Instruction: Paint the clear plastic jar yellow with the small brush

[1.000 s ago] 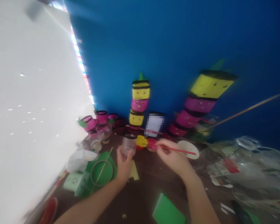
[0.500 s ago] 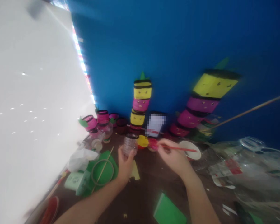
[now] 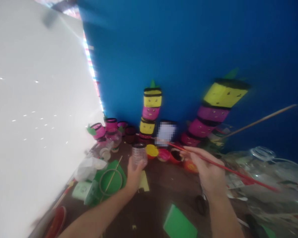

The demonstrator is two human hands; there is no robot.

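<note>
My left hand [image 3: 134, 173] is wrapped around a clear plastic jar [image 3: 139, 156], ribbed and with a black rim, held upright over the table. In my right hand [image 3: 210, 170] a long red paintbrush [image 3: 238, 172] is pinched, its handle running down to the right and its tip pointing left toward the propped-up pale screen. Just below the brush tip stand a yellow paint cup [image 3: 152, 151], a pink paint cup [image 3: 163, 154] and a dark paint cup [image 3: 175, 156]. An orange container [image 3: 190, 166] sits beside my right fingers, partly hidden by them.
Painted yellow and pink stacks [image 3: 150, 114] with faces stand against the blue wall [image 3: 183, 49]. Pink containers [image 3: 111, 125] line the back left. A green sheet [image 3: 111, 182] bears a ring and stick. Clear plastic bottles [image 3: 280, 175] crowd the right. Scissors [image 3: 200, 205] and a green pad [image 3: 180, 223] lie nearer.
My right hand has moved right and toward me, away from the pink paint cup, and the brush has swung to a longer slant. My left hand still holds the jar in nearly the same place.
</note>
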